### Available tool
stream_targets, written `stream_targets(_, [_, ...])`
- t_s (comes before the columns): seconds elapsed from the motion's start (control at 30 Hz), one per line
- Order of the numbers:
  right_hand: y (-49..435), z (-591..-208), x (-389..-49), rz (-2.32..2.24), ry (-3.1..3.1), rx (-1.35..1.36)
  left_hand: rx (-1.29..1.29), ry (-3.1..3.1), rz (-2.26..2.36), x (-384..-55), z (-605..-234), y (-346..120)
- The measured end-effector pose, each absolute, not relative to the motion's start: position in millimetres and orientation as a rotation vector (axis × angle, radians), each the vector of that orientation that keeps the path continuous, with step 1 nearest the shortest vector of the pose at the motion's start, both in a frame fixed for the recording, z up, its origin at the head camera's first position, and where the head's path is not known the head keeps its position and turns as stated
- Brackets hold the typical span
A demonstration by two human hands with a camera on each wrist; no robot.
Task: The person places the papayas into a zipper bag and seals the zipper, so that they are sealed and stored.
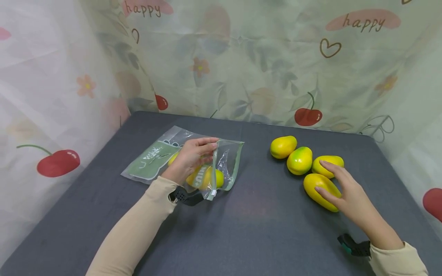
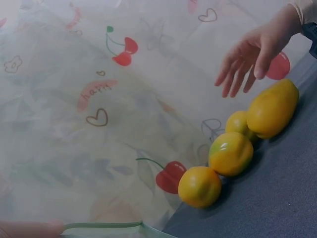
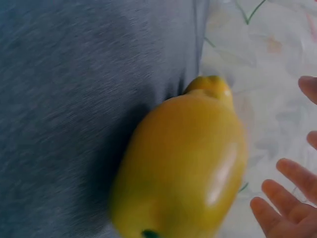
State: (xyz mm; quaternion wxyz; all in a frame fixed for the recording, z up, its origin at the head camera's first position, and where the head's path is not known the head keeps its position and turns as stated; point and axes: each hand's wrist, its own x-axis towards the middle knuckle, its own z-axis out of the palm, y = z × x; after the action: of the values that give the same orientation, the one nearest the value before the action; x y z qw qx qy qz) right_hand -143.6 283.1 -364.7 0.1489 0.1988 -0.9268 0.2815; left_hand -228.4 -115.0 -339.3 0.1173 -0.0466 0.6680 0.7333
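Note:
My left hand (image 1: 193, 157) pinches the upper edge of a clear zip bag (image 1: 229, 159) with green print and a white slider. Yellow mangoes (image 1: 207, 178) lie inside, partly hidden by the hand and print. On the right, my right hand (image 1: 355, 199) hovers with spread fingers over a long yellow mango (image 1: 319, 188); the left wrist view shows a gap between the hand (image 2: 260, 52) and the fruit (image 2: 274, 109). That mango (image 3: 181, 163) fills the middle of the right wrist view. Beyond it sit a yellow mango (image 1: 335, 161), a green-tinged one (image 1: 299, 161) and another yellow one (image 1: 283, 147).
A dark grey cloth (image 1: 255, 230) covers the table. Patterned curtains (image 1: 241, 57) with cherries and the word happy hang behind and at both sides. A thin looped cord (image 1: 386, 124) is by the table's back right corner.

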Motion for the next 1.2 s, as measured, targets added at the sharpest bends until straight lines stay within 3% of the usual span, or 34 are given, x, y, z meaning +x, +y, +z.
stream_targets(1.2, [305.7, -386.8, -150.3, 0.842, -3.036, 0.456, -0.139, 1.972, 2.131, -228.6, -340.0, -117.0])
